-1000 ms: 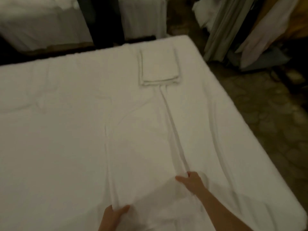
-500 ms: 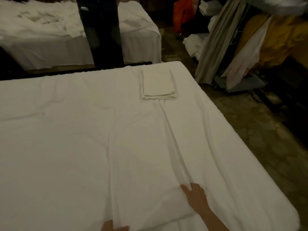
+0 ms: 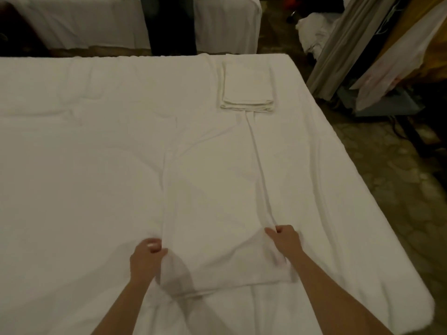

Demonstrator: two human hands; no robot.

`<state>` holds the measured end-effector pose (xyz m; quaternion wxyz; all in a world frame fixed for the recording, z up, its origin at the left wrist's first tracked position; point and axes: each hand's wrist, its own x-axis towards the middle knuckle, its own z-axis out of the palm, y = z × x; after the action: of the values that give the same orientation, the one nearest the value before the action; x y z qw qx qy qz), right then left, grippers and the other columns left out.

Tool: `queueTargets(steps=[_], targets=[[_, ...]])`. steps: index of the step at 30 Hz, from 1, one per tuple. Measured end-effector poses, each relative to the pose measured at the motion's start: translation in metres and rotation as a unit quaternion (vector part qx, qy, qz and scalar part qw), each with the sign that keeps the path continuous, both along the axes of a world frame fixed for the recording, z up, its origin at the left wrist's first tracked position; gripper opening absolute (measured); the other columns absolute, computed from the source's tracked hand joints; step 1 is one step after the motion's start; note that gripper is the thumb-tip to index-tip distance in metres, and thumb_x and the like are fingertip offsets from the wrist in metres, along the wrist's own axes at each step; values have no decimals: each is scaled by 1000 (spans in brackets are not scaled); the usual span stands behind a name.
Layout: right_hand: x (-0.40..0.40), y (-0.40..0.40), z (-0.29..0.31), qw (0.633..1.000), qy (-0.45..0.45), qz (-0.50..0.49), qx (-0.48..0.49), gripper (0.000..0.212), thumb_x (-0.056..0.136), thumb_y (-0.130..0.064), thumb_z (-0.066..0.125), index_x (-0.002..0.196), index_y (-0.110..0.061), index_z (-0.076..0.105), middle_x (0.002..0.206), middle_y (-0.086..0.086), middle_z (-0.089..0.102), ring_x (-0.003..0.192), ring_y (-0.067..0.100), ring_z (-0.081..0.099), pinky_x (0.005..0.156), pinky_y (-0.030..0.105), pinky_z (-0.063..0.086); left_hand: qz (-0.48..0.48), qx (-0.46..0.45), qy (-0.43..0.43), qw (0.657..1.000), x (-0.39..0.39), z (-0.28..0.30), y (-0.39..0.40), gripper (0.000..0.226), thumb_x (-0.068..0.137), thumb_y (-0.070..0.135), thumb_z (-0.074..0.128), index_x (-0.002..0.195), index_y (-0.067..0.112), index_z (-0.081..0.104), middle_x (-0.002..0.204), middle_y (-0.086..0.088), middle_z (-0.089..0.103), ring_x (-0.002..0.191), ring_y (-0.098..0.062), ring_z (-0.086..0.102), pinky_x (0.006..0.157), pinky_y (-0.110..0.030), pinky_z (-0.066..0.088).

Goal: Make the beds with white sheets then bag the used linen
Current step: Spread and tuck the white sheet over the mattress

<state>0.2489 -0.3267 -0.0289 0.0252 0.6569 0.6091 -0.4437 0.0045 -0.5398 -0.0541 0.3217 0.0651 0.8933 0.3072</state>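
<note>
A long folded strip of white sheet (image 3: 212, 189) lies lengthwise on the bed (image 3: 72, 165), which is covered in white. My left hand (image 3: 145, 258) grips the strip's near left edge, fingers curled round the cloth. My right hand (image 3: 285, 241) pinches its near right edge. The strip's near end is lifted slightly between the two hands. At the far end of the strip rests a small stack of folded white linen (image 3: 246, 85).
A second bed with white covers (image 3: 225, 27) stands beyond, behind a dark post (image 3: 170, 25). To the right are a patterned floor (image 3: 387, 170), hanging cloths and curtains (image 3: 348, 44), and a heap of white linen (image 3: 312, 32) on the floor.
Both hands have come up into view and taken hold of the strip's near edges; before, the right hand lay flat on it. The camera view has shifted closer and lower.
</note>
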Motion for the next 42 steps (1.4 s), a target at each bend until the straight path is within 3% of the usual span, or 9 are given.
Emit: queueTargets(steps=[4,7,12,16,22,33,36,40,42], targets=[[-21,31,10,1000,26,-10,2,36,87,-38,67,100,-4,72,101,13,72,98,29,65,88,37,51,-27,95,154,983,12,16,22,48,84,2,69,129,0,53,129,-22,53,121,-38,49,104,-41,35],[-41,49,12,999,45,-10,3,43,82,-43,70,111,-11,68,113,12,69,106,30,63,94,45,51,-163,78,77,980,33,8,45,58,96,22,56,147,7,33,156,-13,27,145,-27,23,116,-31,15],[-68,53,8,999,4,50,12,46,91,-42,60,118,-5,62,119,13,63,112,33,58,96,39,46,-242,-21,-44,969,46,0,59,72,99,49,39,155,17,7,162,-4,-11,149,-20,-12,118,-47,3],[-87,43,15,995,33,36,89,33,96,-20,55,117,4,63,117,24,64,110,37,59,90,38,44,-152,71,-177,970,21,23,52,67,98,51,38,155,25,13,163,3,4,150,-17,5,121,-43,9],[-166,-3,86,968,214,97,90,29,99,-15,48,123,-4,62,117,10,66,108,24,62,97,37,48,-4,179,-398,900,-32,58,28,73,88,65,33,152,37,17,161,6,14,148,-23,16,110,-66,14],[-372,-173,104,922,235,305,48,50,102,-18,38,151,-25,29,149,7,43,134,25,43,111,29,31,153,322,-465,810,-183,95,-72,77,82,78,33,137,27,51,137,-6,56,122,-35,54,96,-64,41],[-407,-220,79,919,218,328,-19,52,101,-22,38,151,-30,27,143,11,50,122,30,54,106,38,41,152,324,-447,820,-222,86,-107,78,83,77,34,129,20,59,125,-9,64,113,-34,61,93,-53,48],[-419,-266,41,928,184,267,-186,45,102,-31,37,147,-24,36,90,9,68,65,18,64,57,25,53,156,268,-422,852,-243,61,-143,67,91,66,39,120,10,59,85,-11,73,76,-26,67,71,-35,54],[-407,-279,29,936,190,182,-233,37,102,-30,39,132,-16,52,80,7,67,58,15,62,54,22,49,138,215,-406,878,-240,48,-156,51,95,52,46,110,7,64,82,-9,73,80,-24,65,73,-35,53]])
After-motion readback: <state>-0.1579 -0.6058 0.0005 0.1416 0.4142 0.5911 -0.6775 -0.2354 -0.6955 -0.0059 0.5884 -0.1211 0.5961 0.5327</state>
